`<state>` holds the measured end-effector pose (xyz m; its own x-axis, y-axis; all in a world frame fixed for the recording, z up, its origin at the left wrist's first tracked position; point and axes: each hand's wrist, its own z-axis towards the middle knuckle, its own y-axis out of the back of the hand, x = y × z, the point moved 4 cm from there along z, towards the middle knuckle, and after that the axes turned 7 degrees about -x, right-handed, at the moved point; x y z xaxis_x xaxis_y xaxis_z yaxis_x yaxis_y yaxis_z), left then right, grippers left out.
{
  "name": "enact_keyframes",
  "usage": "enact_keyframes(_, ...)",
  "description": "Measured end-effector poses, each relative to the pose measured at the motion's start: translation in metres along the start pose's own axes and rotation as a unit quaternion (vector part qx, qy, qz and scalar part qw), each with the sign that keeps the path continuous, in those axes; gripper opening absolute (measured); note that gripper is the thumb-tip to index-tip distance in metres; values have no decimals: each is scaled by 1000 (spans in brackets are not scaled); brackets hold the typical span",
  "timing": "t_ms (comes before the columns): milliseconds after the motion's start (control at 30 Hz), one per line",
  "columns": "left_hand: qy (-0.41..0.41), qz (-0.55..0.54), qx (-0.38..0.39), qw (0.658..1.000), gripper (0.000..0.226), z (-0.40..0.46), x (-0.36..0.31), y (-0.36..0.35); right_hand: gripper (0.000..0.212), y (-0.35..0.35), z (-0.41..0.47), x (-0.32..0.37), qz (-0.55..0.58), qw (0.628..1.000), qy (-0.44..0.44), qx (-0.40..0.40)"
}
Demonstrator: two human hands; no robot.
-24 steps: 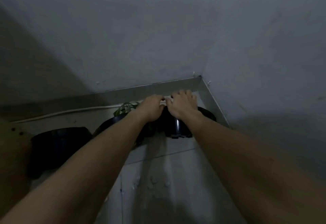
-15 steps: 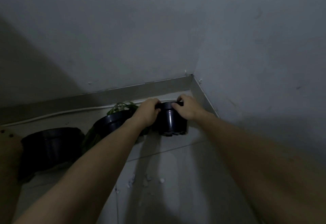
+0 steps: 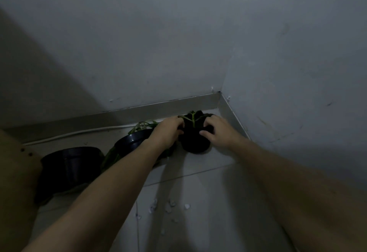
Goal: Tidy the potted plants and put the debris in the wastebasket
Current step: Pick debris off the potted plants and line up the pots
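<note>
Dim tiled corner (image 3: 219,94): left hand (image 3: 167,131) and right hand (image 3: 217,130) clasp the small black pot (image 3: 195,142) from both sides, seemingly steadying it against the walls.

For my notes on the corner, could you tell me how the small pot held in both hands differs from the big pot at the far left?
The small pot sits near the wall corner with both hands on its sides, left hand and right hand; the big pot stands untouched at the left. The small pot shows a veined leaf; the big pot's contents are too dark to see. Both are dark, round and on the floor.
</note>
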<state>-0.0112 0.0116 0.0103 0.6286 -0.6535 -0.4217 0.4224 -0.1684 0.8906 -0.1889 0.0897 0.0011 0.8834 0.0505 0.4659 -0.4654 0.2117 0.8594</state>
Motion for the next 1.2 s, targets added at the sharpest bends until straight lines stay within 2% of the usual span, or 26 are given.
enact_keyframes(133,-103,152,-13,983,12,-11,-11,-1,23,-5,-13,4,-13,1000,15,-6)
enact_keyframes(300,-143,223,3,964,15,-31,-16,-24,22,-23,-35,-1,-44,999,-1,18)
enact_keyframes(467,-129,226,28,965,24,-41,-14,-46,24,-38,-54,-7,-61,996,-17,66)
enact_keyframes(600,-128,189,23,973,38,-40,-13,-39,34,-27,-56,-4,-49,999,-14,-8)
enact_keyframes(733,-89,151,-8,984,35,-32,-8,-27,19,-19,-31,-5,-55,995,-43,-74)
enact_keyframes(800,-53,134,-17,989,30,-20,-4,-25,19,-21,-16,-8,-80,993,-58,-59)
enact_keyframes(900,-30,137,-25,990,32,-4,1,-25,38,-25,2,-13,-122,991,-56,-17)
enact_keyframes(967,-20,137,-29,990,34,4,4,-27,43,-28,12,-17,-140,988,-59,-1)
enact_keyframes(1200,-10,171,-7,985,32,21,13,-39,32,-32,22,-28,-164,985,-59,9)
